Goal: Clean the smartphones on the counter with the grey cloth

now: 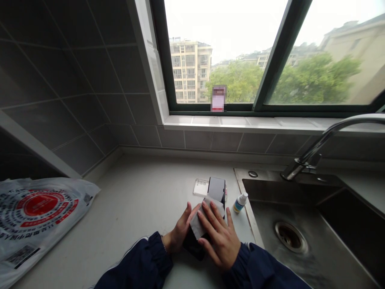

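Near the bottom centre, my left hand (179, 231) holds a dark phone (194, 245) by its left side. A grey cloth (198, 227) lies over the phone's upper part. My right hand (219, 237) rests on the cloth with its fingers spread, pressing it against the phone. Just beyond them a second dark, flat device (216, 188) lies on the counter, its near end covered by the cloth. A clear phone case (201, 187) sits at its left. To the right, a small white bottle (240, 202) with a blue and yellow label stands by the sink edge.
The pale counter (135, 188) runs below a tiled wall and a window. A steel sink (315, 249) with a curved faucet (313, 148) is on the right. At the left lies a white plastic bag (45, 212) with red print. A small blurred item (218, 98) is at the window.
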`<state>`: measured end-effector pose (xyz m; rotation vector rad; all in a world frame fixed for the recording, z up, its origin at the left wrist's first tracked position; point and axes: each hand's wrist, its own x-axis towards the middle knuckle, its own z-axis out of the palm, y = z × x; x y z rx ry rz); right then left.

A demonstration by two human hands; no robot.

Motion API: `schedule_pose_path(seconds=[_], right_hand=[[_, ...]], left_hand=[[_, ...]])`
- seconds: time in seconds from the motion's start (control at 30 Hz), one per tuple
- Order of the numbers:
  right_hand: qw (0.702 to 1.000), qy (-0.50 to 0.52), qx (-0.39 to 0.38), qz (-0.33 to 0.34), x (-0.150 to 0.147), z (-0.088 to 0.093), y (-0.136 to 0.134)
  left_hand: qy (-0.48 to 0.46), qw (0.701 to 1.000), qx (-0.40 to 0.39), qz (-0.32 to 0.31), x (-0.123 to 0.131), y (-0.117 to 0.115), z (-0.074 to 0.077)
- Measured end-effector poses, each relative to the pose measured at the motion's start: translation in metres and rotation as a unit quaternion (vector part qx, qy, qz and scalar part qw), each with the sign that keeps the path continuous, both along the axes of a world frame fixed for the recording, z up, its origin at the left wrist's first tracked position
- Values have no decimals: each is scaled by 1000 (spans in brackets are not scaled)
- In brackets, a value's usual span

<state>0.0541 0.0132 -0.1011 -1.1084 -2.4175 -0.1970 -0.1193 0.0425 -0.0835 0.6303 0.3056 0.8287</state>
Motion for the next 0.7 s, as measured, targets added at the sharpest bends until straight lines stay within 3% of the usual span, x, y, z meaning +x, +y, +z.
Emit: schedule_pose_path(seconds=[0.23, 0.47, 0.7], right_hand=[[1000, 5, 14, 4, 0, 2, 0], [997, 40, 4, 71, -6, 11, -10], [992, 44, 17, 116, -6, 11, -12]], left_hand=[[-27, 997, -62, 24, -2, 2, 0], [-52, 989, -107, 84, -4, 5, 15], [-52, 987, -121, 87, -7, 6, 17]])
